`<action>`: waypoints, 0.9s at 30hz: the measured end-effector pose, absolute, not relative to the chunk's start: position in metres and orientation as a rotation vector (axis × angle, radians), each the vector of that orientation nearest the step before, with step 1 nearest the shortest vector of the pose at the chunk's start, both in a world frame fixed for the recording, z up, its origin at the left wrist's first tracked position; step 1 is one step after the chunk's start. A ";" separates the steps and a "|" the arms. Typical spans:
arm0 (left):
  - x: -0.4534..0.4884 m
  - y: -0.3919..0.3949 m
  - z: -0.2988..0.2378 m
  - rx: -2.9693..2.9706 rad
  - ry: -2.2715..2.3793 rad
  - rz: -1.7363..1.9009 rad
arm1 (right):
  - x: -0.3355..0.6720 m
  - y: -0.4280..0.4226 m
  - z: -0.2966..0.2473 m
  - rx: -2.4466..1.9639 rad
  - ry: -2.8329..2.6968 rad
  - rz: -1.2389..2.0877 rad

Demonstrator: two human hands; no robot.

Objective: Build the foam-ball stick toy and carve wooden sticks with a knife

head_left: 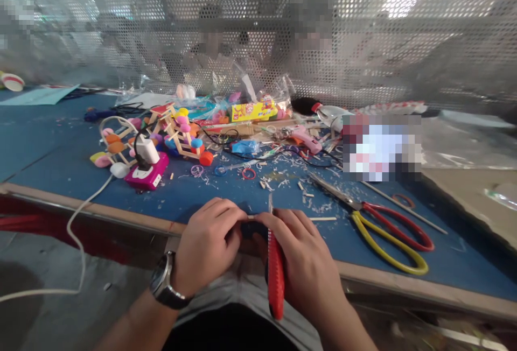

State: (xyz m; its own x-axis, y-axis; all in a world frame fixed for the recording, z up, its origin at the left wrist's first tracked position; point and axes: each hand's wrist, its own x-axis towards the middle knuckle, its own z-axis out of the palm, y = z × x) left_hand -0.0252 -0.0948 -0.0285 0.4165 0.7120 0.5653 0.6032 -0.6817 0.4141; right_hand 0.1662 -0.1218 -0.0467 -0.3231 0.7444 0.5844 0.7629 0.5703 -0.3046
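Note:
My right hand (302, 254) is closed around a red utility knife (276, 281), its thin blade out and pointing away from me. My left hand (212, 238), with a metal watch on its wrist, pinches one end of a thin pale wooden stick (251, 217) at the table's near edge. Fingertips of the right hand meet the same stick. A pale stick end (325, 218) shows past the right hand; whether it is the same piece I cannot tell. Something dark beneath the fingers is mostly hidden. Right of my hands lie large scissors (388, 227) with red and yellow handles, blades apart.
Shavings (278, 176) and offcuts litter the blue table (60, 146). On the left are a magenta power adapter (149, 173) with a white cable and stick models (177, 130) with coloured pieces. Behind are a yellow packet (252, 110), a pink glue gun (307, 138) and a perforated screen (161, 33).

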 end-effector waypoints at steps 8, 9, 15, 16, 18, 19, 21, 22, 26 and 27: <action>-0.025 -0.095 -0.030 2.510 1.189 1.110 | 0.165 -0.122 -0.044 -1.201 -2.099 -0.059; -0.024 -0.095 -0.030 2.517 1.193 1.105 | 0.165 -0.122 -0.044 -1.203 -2.103 -0.064; -0.022 -0.095 -0.030 2.577 1.212 1.097 | 0.167 -0.123 -0.046 -1.218 -2.126 -0.054; -0.022 -0.095 -0.030 2.586 1.212 1.093 | 0.167 -0.123 -0.047 -1.220 -2.124 -0.054; -0.021 -0.096 -0.030 2.606 1.214 1.085 | 0.167 -0.123 -0.047 -1.223 -2.121 -0.057; -0.021 -0.096 -0.031 2.620 1.217 1.082 | 0.167 -0.123 -0.048 -1.221 -2.122 -0.058; -0.020 -0.096 -0.032 2.654 1.237 1.072 | 0.167 -0.123 -0.047 -1.219 -2.128 -0.062; -0.019 -0.096 -0.033 2.672 1.251 1.069 | 0.167 -0.123 -0.047 -1.219 -2.130 -0.065; -0.018 -0.097 -0.036 2.726 1.293 1.061 | 0.167 -0.124 -0.047 -1.231 -2.117 -0.069; -0.018 -0.097 -0.036 2.736 1.294 1.062 | 0.167 -0.124 -0.047 -1.235 -2.112 -0.067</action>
